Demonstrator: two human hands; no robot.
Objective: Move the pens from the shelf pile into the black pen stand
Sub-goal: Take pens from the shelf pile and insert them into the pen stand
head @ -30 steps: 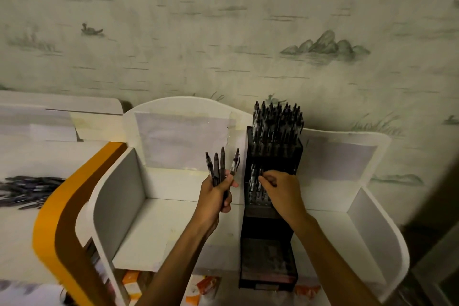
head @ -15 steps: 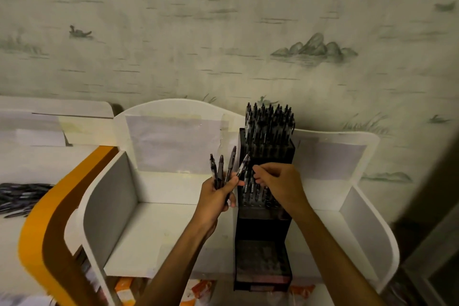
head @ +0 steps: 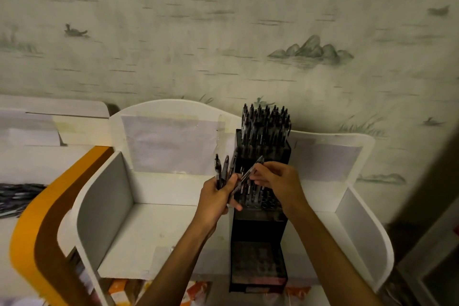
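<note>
The black pen stand (head: 258, 233) stands in the white shelf unit, stepped, its upper tier packed with several dark pens (head: 267, 122) and its lower tier partly filled. My left hand (head: 216, 200) grips a small bunch of dark pens (head: 223, 169) upright, just left of the stand. My right hand (head: 279, 181) pinches one tilted pen (head: 249, 172) by its upper end, right beside the bunch and over the lower tier. The shelf pile of pens (head: 15, 196) lies at the far left edge.
The white shelf unit (head: 109, 206) has curved side walls and an open floor left of the stand. An orange curved panel (head: 29, 226) borders it on the left. Patterned wallpaper rises behind. Coloured packets (head: 198, 290) show below the shelf.
My right hand left the stand's lower tier, came over to the bunch in my left hand and took hold of one pen, now drawn out at a tilt. The camera drifted left slightly.
</note>
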